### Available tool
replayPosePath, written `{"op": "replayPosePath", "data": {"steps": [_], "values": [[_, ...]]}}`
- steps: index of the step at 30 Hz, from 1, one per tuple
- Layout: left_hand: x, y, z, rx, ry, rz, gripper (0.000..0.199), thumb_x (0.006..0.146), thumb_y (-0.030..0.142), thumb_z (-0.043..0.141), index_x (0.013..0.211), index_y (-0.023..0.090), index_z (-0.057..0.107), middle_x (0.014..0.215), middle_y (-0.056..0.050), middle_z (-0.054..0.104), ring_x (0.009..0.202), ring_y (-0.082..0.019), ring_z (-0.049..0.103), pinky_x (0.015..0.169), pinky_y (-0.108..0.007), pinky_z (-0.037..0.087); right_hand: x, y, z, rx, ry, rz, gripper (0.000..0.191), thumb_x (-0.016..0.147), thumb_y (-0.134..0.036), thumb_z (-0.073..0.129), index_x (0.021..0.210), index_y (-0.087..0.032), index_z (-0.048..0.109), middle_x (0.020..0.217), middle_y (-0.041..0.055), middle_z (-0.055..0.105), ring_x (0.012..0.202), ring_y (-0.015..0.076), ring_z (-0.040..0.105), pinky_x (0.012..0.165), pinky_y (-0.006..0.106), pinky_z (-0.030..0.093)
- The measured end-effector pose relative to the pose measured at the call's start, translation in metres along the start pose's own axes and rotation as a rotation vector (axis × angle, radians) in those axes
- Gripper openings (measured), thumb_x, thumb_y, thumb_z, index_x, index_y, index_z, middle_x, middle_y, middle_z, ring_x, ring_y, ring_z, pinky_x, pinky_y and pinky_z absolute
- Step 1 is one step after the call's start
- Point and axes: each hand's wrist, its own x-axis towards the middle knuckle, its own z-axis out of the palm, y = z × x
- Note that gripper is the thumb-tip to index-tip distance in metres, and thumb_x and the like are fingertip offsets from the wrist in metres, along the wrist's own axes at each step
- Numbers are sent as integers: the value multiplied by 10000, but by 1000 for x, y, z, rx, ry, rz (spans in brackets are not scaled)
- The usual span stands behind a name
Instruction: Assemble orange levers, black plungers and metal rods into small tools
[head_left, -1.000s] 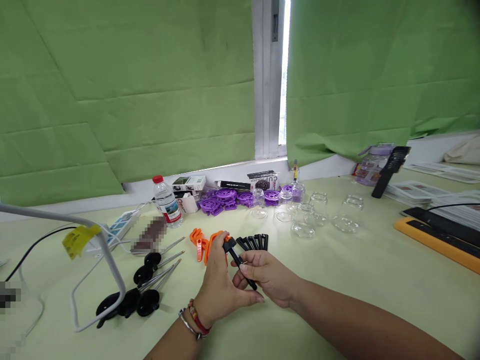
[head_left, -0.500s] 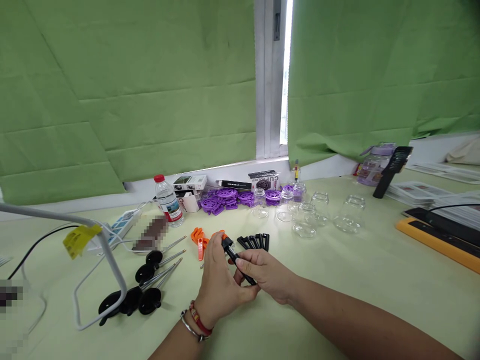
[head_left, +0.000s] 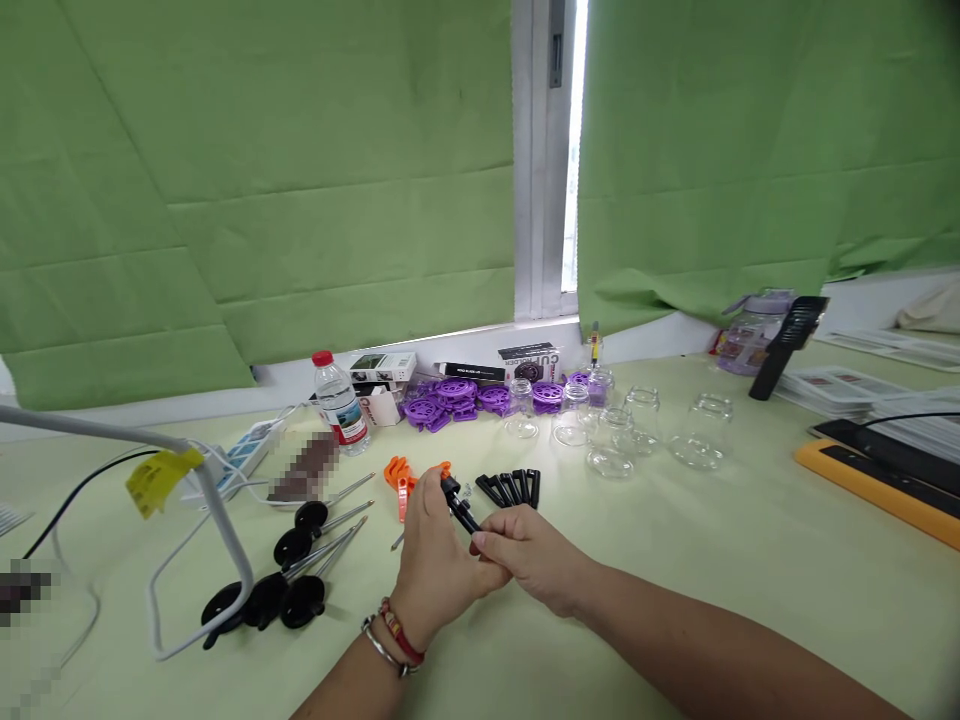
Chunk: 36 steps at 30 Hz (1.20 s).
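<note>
Both my hands meet above the near middle of the table around a slim black plastic stick [head_left: 466,518] with a wider black head. My left hand [head_left: 442,580] curls round its head end, with a bracelet and a red band at the wrist. The fingers of my right hand [head_left: 536,555] pinch the lower shaft, whose end they hide. Just beyond lie several flat black handle-like pieces [head_left: 514,488], fanned out. Orange plastic clips [head_left: 400,478] are behind my left fingers, partly covered. To the left rest several black discs with metal rods [head_left: 301,600].
Purple plastic wheel-like parts [head_left: 454,393] and small boxes [head_left: 382,367] line the back beside a water bottle [head_left: 341,405]. Clear glass jars [head_left: 611,445] stand right of centre. A grey bent tube frame [head_left: 225,540] rises at left; an orange-black device [head_left: 877,490] lies right.
My right hand has shifted its hold on the black stick, so the lower end that showed below the thumb is now hidden. My left hand stays almost in place.
</note>
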Motion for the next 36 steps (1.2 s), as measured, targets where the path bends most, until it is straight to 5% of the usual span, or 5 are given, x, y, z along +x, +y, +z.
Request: {"op": "replayPosePath", "data": {"steps": [16, 20, 24, 29, 36], "values": [[5, -5, 1, 105, 8, 30, 764, 529, 272, 631, 1228, 125, 360, 1174, -165, 468, 1134, -365, 448, 947, -521, 377, 10, 8, 3, -147, -47, -73, 395, 805, -445, 530, 562, -186, 356, 517, -67, 280, 502, 70, 221, 485, 234, 175], [12, -17, -4, 140, -25, 19, 773, 515, 332, 665, 1201, 130, 374, 1136, -146, 487, 1097, -346, 470, 925, -493, 393, 13, 4, -7, -414, -82, -177, 339, 874, -392, 447, 617, -171, 464, 573, -38, 401, 536, 90, 342, 517, 226, 272], [18, -31, -10, 160, 0, -14, 825, 446, 442, 731, 1149, 178, 389, 1081, -90, 492, 1059, -332, 483, 894, -477, 397, 23, -3, -28, -768, 163, -288, 213, 878, -238, 427, 866, -172, 630, 831, 39, 608, 762, 153, 534, 678, 253, 377], [21, -39, -12, 197, -9, -25, 842, 412, 439, 759, 1130, 193, 394, 1082, -76, 491, 1043, -323, 486, 887, -452, 388, 45, 0, -34, -1171, 161, -197, 204, 812, -135, 487, 832, -181, 685, 884, 44, 622, 833, 154, 570, 706, 241, 361], [22, -42, -9, 216, -40, -45, 832, 390, 424, 763, 1105, 181, 413, 1057, -84, 495, 1013, -319, 495, 866, -444, 397, 67, 8, -10, -1347, 256, -54, 161, 782, -289, 580, 773, -178, 696, 852, 65, 657, 787, 186, 599, 611, 260, 336]]}}
